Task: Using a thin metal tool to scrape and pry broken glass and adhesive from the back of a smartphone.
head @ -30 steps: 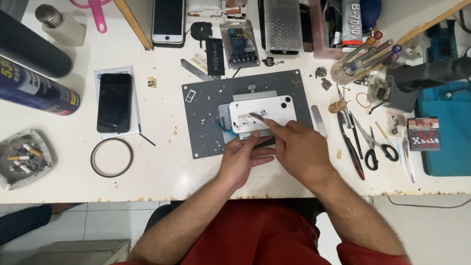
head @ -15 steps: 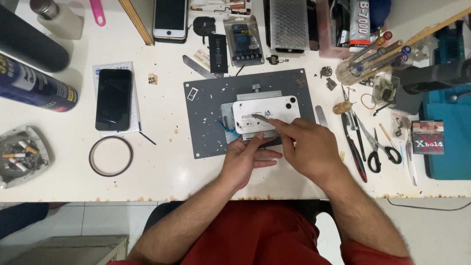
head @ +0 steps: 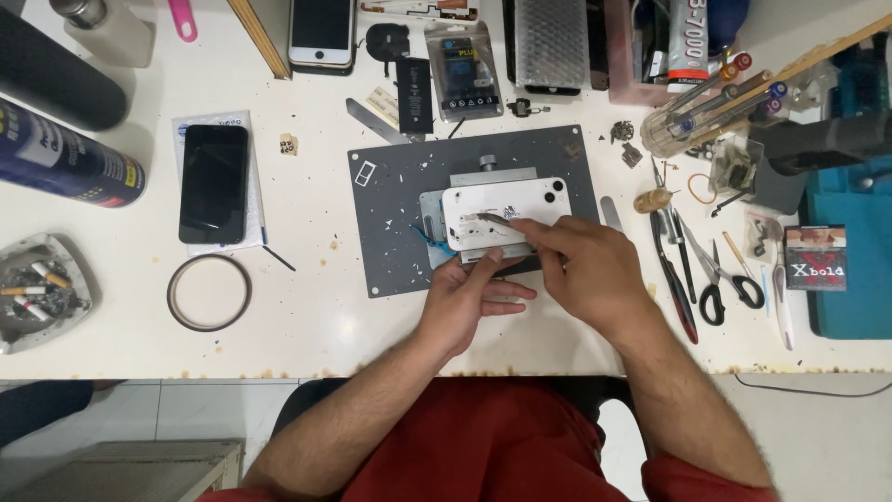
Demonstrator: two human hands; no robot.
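A white phone (head: 506, 206) lies back-up in a metal clamp on a grey work mat (head: 390, 214); its back glass looks cracked. My left hand (head: 469, 297) rests on the mat's near edge, fingers against the phone's lower side and the clamp. My right hand (head: 581, 270) pinches a thin metal tool (head: 492, 219) whose tip touches the phone's back near its middle. A small blue pick (head: 426, 234) sticks out at the phone's left end.
A black phone (head: 214, 181) on paper and a tape ring (head: 209, 291) lie left; an ashtray (head: 37, 293) and spray can (head: 65, 158) far left. Scissors (head: 725, 279), pliers and tweezers lie right, beside a teal box (head: 850, 251). Another phone (head: 322, 33) and parts sit behind.
The view has shifted slightly. My right hand has slid the tool a little along the phone's back; my left hand stays at the phone's lower edge.
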